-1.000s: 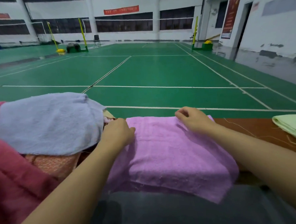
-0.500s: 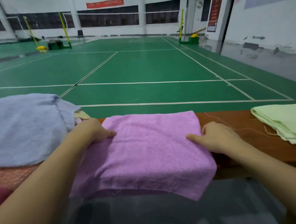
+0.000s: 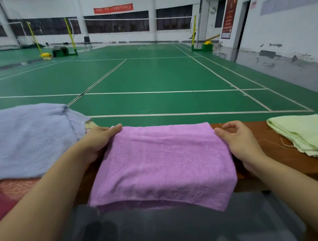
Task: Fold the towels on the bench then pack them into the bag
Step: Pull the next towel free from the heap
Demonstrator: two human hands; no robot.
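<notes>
Dim, even indoor light; wide-angle bending edges, foreground perhaps slightly soft.

Folded purple towel point(image 3: 164, 162) flat on the wooden bench point(image 3: 262, 133), near edge overhanging.

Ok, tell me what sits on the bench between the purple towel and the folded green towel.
In the head view, only the right hand, at the purple towel's right edge, then bare bench with loose threads up to the green towel.

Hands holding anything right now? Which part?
Both hold the purple towel: left hand grips its far left corner, right hand pinches its far right corner.
</notes>
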